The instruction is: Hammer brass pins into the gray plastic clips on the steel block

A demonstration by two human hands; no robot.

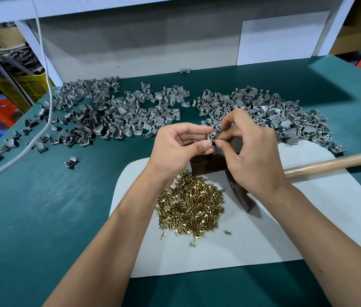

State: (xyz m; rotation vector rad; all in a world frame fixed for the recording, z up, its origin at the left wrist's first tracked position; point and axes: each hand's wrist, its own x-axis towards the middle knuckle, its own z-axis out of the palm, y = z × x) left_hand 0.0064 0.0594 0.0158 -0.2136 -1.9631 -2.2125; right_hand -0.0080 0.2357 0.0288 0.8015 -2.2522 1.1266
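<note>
My left hand pinches a gray plastic clip between thumb and fingers, above the dark steel block. My right hand pinches a small brass pin against the clip. The block is mostly hidden behind both hands. A heap of brass pins lies on the white mat just below my hands. The hammer lies on the mat under my right wrist, its wooden handle pointing right and its dark head near the pins.
Two large heaps of gray clips spread across the green table, one at the back left and one at the back right. A white cable runs down the left side. A white panel stands behind the table.
</note>
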